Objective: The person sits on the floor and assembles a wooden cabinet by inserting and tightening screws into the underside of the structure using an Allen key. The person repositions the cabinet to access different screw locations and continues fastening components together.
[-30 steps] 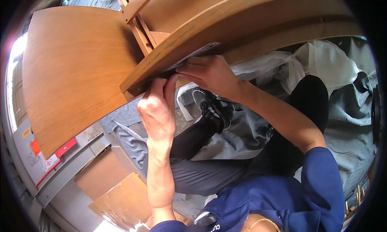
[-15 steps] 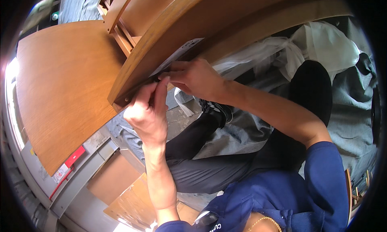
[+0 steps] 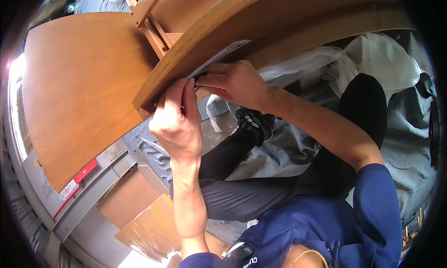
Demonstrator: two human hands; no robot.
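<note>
Panel [image 3: 265, 23]: wooden, curved, directly ahead; label [image 3: 222, 56] on its inner face. Left hand [image 3: 179, 123]: fingers pinched near label's lower end; anything gripped, cannot tell. Right hand [image 3: 240, 85]: fingers bunched just beside. Change: slight; both remain there, suggesting fine work.

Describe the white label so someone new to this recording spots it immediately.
Find the large curved wooden panel sweeping across the upper right of the view. On its shaded inner face, just above the right hand, look for a narrow slanting label. Its white surface, with dark marks near the upper end, sets it apart from the plain brown wood.
</note>
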